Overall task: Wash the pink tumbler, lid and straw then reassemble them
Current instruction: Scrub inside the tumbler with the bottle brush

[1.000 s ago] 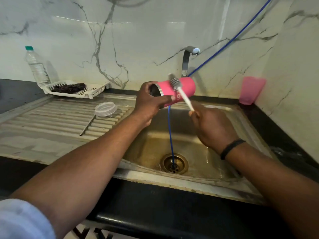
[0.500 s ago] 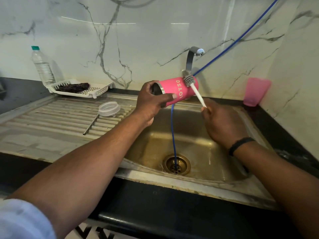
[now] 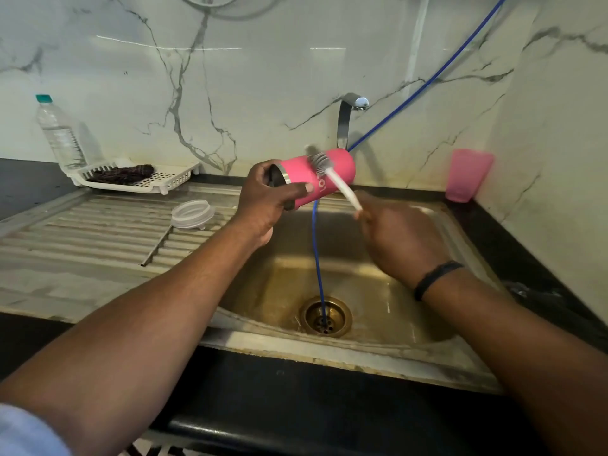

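The pink tumbler (image 3: 342, 169) lies on its side in the air above the sink, its open metal-rimmed mouth pointing left. My left hand (image 3: 268, 195) grips it at the mouth end, thumb along its side. My right hand (image 3: 394, 238) holds the white handle of a bottle brush (image 3: 332, 176), whose grey bristles lie against the tumbler's outer wall. The clear lid (image 3: 192, 213) sits on the ribbed drainboard, and the thin metal straw (image 3: 158, 245) lies beside it.
The steel sink (image 3: 437, 225) has a brass drain (image 3: 325, 317) with a blue hose (image 3: 317, 251) running down into it. Behind stands the tap (image 3: 348, 120). A pink plastic cup (image 3: 467, 176) is at the back right; a water bottle (image 3: 59, 133) and a white tray (image 3: 171, 179) sit at the back left.
The brush head has slid from the tumbler's base end leftward to the middle of its side. My left hand has kept its grip on the tumbler throughout.
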